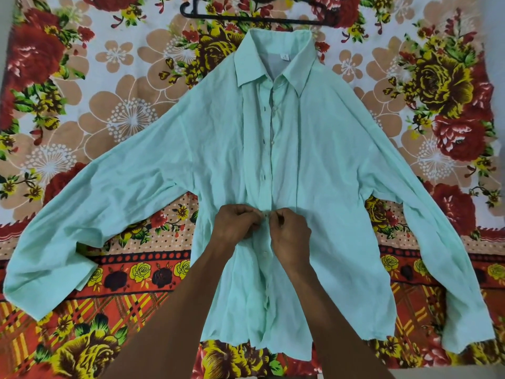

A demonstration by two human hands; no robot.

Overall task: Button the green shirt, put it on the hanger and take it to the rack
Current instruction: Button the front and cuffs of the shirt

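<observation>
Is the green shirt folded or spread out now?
Spread out: the green shirt lies flat, front up, on the floral sheet, both sleeves stretched sideways.

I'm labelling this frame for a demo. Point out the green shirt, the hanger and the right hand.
green shirt (pixel 224 149): head view, chest panel.
hanger (pixel 246 18): head view, bottom bar.
right hand (pixel 291 231): head view, back of hand.
</observation>
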